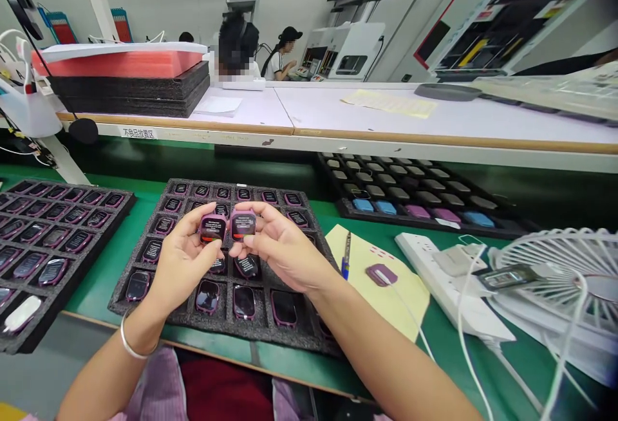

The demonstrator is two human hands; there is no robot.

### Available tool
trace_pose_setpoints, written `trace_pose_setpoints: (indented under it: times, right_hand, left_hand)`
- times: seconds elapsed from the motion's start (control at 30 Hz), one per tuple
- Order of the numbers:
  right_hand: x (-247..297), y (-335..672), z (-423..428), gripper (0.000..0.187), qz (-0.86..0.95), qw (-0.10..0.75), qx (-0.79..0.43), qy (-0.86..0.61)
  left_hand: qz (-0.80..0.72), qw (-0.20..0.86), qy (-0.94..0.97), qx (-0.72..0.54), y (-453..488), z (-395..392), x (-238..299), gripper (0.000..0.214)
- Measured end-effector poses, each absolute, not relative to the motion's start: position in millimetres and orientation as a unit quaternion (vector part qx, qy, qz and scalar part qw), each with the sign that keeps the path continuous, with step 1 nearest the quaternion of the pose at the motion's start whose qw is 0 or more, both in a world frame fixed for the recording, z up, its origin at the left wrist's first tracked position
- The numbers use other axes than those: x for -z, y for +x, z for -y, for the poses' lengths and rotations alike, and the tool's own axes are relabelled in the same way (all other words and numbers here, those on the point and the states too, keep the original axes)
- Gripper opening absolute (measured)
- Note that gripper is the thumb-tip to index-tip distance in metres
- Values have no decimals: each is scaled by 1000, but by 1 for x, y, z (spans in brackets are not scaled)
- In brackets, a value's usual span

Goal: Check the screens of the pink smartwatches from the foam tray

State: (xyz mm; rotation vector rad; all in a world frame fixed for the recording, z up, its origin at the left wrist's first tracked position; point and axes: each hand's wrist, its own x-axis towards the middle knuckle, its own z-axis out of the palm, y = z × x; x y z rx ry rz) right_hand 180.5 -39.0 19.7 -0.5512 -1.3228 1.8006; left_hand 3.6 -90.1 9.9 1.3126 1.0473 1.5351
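My left hand [181,260] pinches a small pink smartwatch body [212,228] with its screen lit. Beside it, my right hand [280,247] grips a second pink watch body [243,224], also lit. Both watches are held side by side, almost touching, a little above a black foam tray [126,293] that lies on the green bench. The tray's pockets hold several more pink watch bodies [244,302], some with lit screens. A silver bangle is on my left wrist.
Another black tray [58,279] of watches lies at left, a third tray [386,199] with grey, blue and pink parts behind right. Yellow paper [386,292] with a pen and a pink charger puck, a white power strip [434,266] and a white fan [555,279] sit right. People work beyond the raised shelf.
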Motion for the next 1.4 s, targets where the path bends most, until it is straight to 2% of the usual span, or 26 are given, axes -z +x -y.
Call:
trace_pose_setpoints:
  times: [0.27,0.7,1.2,1.4]
  right_hand:
    - [-20,181,38,45,524,418,-709,-217]
    - [-16,179,34,36,515,447,-690,-242]
    - [-16,179,31,41,514,460,-681,-248]
    - [-20,180,27,35,485,469,-703,-226]
  left_hand:
    - [-400,433,525,-615,7,91,-12,51]
    - [-412,449,506,-610,10,90,-12,37]
    - [-395,481,495,-606,9,81,-16,49]
    - [-391,482,491,-611,6,77,-26,55]
